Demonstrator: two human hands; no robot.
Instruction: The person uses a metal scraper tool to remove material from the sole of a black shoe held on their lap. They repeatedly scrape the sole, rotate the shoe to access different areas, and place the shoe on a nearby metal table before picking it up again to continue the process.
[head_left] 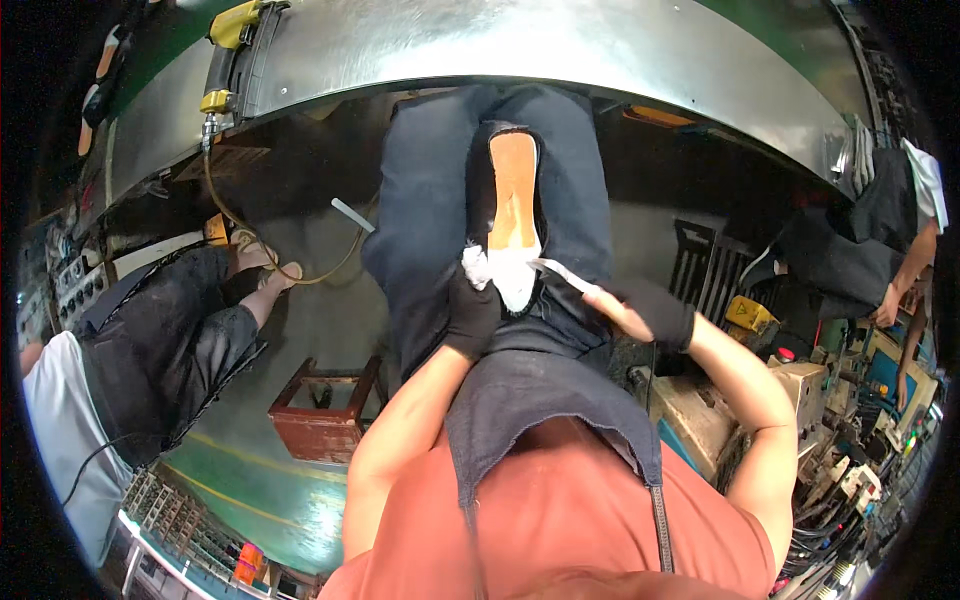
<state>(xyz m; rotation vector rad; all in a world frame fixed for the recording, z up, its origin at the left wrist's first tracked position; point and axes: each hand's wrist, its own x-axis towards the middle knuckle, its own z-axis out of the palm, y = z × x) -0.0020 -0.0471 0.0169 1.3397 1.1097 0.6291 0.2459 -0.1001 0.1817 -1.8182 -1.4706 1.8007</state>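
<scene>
Shoe (515,190) is cradled between the thighs (425,190), its long axis pointed away from the body, toe nearest. The toe's left edge is met closely by the left hand (472,312), fingers curled, grip hard to tell; a slim tool (566,274) is pinched in the right hand (650,308), farther off.

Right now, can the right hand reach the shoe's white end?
Probably yes: the right hand holds a slim tool beside the shoe's white end, with the left hand opposite, leaving the way free.
</scene>
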